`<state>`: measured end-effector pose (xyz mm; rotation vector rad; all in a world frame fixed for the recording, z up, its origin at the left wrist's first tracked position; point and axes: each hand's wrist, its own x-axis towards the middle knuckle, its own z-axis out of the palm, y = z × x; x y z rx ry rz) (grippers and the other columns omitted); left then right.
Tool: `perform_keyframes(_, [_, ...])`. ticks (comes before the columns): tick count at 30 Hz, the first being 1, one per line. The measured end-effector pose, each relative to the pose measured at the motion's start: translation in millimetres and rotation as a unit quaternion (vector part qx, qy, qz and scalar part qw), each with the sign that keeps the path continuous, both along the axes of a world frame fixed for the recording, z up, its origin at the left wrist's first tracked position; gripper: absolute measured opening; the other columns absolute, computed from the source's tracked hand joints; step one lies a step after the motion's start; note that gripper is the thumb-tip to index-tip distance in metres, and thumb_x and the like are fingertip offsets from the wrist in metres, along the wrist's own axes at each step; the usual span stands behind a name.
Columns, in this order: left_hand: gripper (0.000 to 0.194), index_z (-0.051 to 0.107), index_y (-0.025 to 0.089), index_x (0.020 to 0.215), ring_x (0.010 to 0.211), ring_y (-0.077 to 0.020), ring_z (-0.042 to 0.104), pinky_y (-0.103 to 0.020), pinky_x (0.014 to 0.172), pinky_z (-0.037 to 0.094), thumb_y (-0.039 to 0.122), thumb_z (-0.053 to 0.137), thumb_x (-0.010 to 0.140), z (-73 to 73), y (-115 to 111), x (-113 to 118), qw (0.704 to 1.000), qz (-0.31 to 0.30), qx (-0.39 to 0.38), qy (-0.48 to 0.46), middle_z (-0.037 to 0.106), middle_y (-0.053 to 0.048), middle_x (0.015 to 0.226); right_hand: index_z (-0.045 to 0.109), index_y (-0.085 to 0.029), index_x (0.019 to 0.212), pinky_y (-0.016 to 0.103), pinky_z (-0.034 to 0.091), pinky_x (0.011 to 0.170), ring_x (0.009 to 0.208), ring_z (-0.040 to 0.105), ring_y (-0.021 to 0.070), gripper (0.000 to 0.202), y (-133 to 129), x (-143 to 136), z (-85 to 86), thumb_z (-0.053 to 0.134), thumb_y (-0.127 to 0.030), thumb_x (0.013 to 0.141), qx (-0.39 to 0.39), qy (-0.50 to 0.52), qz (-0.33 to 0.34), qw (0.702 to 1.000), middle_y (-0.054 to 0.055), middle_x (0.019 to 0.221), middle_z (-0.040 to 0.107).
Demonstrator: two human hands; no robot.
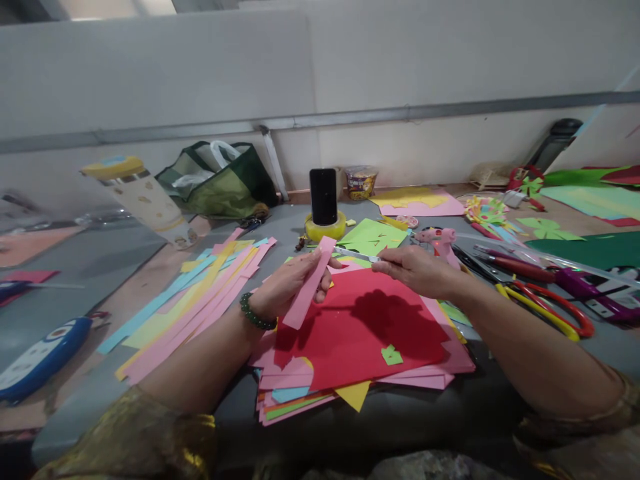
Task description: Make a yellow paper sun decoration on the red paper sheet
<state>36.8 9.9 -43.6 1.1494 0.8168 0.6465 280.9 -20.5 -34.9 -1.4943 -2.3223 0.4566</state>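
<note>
My left hand [300, 283] holds a folded-looking pink paper strip [310, 287] at a slant, its upper end raised. In my right hand [413, 269] is a craft knife [357, 255], its slim silver blade pointing left at the strip's top; the handle is mostly hidden in my closed fingers. Whether the blade touches the strip, I cannot tell. Both hands are above a red paper sheet [360, 333], which lies on a stack of coloured papers [295, 400]. A small green paper piece [391, 355] rests on the red sheet.
Coloured paper strips [200, 293] lie at left, near a tumbler [145, 203]. A phone [323, 197] stands in a yellow tape roll [325, 227] ahead. Right are a pink glue gun [439, 241] and scissors [545, 307]. A blue-and-white case [43, 357] sits far left.
</note>
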Motion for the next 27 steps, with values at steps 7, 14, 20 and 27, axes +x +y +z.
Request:
perform_keyframes(7, [0.034,0.064,0.015,0.085,0.044,-0.0084,0.051,-0.017,0.042,0.041,0.048,0.059,0.09,1.4,-0.5,0.8,1.0,-0.001,0.004,-0.003,0.058,0.002,0.057,0.038,-0.022,0.063,0.027,0.027,0.056,0.057,0.042,0.0127,0.038,-1.3,-2.2,3.0,0.043,-0.041,0.095,-0.009,-0.006,-0.014,1.0,-0.001,0.059,0.047])
perform_keyframes(14, [0.038,0.064,0.015,0.087,0.046,-0.0092,0.055,-0.019,0.045,0.044,0.052,0.065,0.086,0.6,-5.6,1.7,1.0,-0.016,0.027,-0.005,0.061,0.0,0.061,0.042,-0.021,0.065,0.026,0.027,0.055,0.057,0.043,0.0128,0.036,-0.3,-0.1,-0.5,0.042,-0.042,0.095,0.005,0.002,-0.007,1.0,-0.001,0.06,0.049])
perform_keyframes(20, [0.045,0.065,0.014,0.086,0.046,-0.0115,0.059,-0.023,0.049,0.05,0.059,0.068,0.08,-6.9,-10.5,7.3,0.998,-0.052,0.034,-0.001,0.063,0.0,0.06,0.041,-0.022,0.066,0.026,0.026,0.056,0.057,0.04,0.0131,0.035,-1.4,-13.3,-10.2,0.042,-0.04,0.096,-0.003,0.012,-0.041,0.999,-0.001,0.061,0.047])
perform_keyframes(27, [0.054,0.066,0.014,0.08,0.052,-0.0148,0.066,-0.023,0.053,0.052,0.067,0.072,0.071,-17.2,-11.9,14.6,0.996,-0.084,0.039,0.003,0.068,-0.004,0.062,0.045,-0.022,0.072,0.025,0.027,0.059,0.06,0.043,0.0144,0.028,-8.6,-38.3,-19.6,0.043,-0.031,0.098,-0.004,0.001,-0.103,0.995,0.0,0.065,0.052])
